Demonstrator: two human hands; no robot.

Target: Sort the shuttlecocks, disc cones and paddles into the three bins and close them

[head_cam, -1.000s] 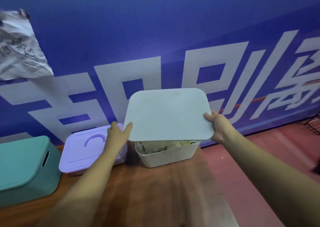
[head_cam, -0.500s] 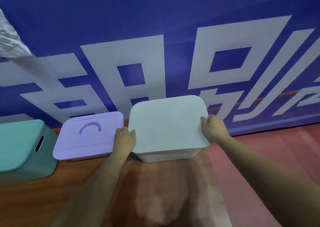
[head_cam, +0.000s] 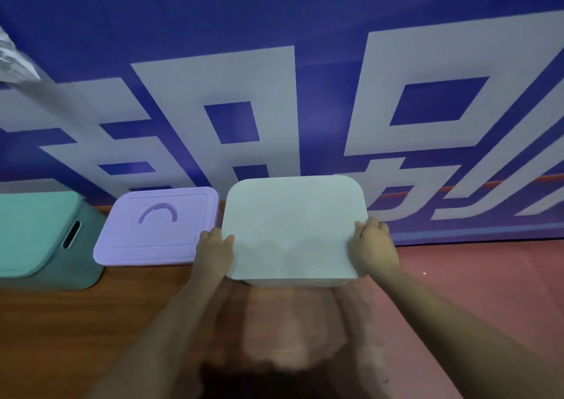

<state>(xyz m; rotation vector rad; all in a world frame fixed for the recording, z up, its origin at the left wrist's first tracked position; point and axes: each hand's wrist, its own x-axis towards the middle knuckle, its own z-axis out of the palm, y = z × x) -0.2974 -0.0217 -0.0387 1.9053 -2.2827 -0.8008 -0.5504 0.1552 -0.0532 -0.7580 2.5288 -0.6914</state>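
A pale white lid [head_cam: 293,224] lies flat on top of the white bin [head_cam: 293,282], of which only the front wall shows below it. My left hand [head_cam: 215,247] grips the lid's left edge, thumb on top. On the opposite edge my right hand [head_cam: 374,244] holds it the same way. The bin's contents are hidden. To the left stands a lilac bin [head_cam: 155,224] with its lid on. A teal bin [head_cam: 36,240] with a lid and a side slot sits at the far left.
All three bins stand in a row on a wooden table [head_cam: 91,322] against a blue banner wall [head_cam: 274,63] with large white characters. The table ends at its right edge beside the white bin; red floor [head_cam: 473,276] lies beyond. Crumpled paper [head_cam: 15,60] hangs at upper left.
The lid was held above the open white bin, whose contents showed beneath it. Both hands have lowered it, and it now covers the bin fully.
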